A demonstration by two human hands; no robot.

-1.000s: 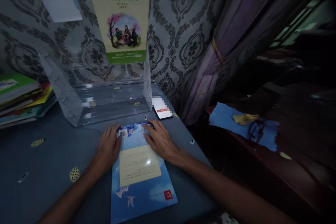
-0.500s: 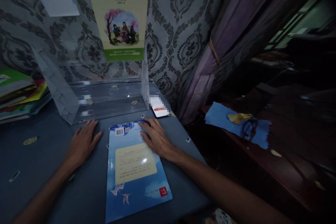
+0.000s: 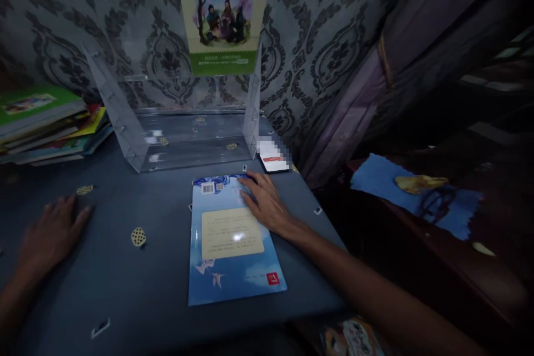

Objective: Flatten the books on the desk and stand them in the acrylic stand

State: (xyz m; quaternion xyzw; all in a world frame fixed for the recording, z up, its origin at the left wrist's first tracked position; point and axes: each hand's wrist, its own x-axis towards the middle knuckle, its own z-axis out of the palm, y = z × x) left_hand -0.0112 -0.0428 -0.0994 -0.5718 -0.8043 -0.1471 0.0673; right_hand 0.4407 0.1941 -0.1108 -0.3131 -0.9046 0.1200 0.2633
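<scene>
The book (image 3: 237, 283) lies flat on the table (image 3: 162, 272), its near edge set back from the table's front edge by a strip of dark blue cover. To the book's right, the table's side edge slants away, with a narrower margin there. A broad stretch of surface, printed with yellow pineapples, runs leftward from the book to the left hand (image 3: 52, 236), which is blurred, its fingers loosely extended and thumb apart; whether it presses down, I cannot tell. The right hand (image 3: 265, 203) rests on the book's far right corner, fingers slightly bent and parted from the thumb.

Beyond the book's far edge is a short gap, then the stand (image 3: 192, 150), clear glossy plastic with slanted sides. Above it rises a pale sheet (image 3: 227, 22) with a green lower band and a round picture. The phone (image 3: 276, 164) lies past the book's far right corner, close beside the stand. Well left of the book sits a stack (image 3: 45, 119), green on top, its edges uneven.

The book's cover is glossy, blue with dark swirls, a barcode and a cream panel catching glare.
</scene>
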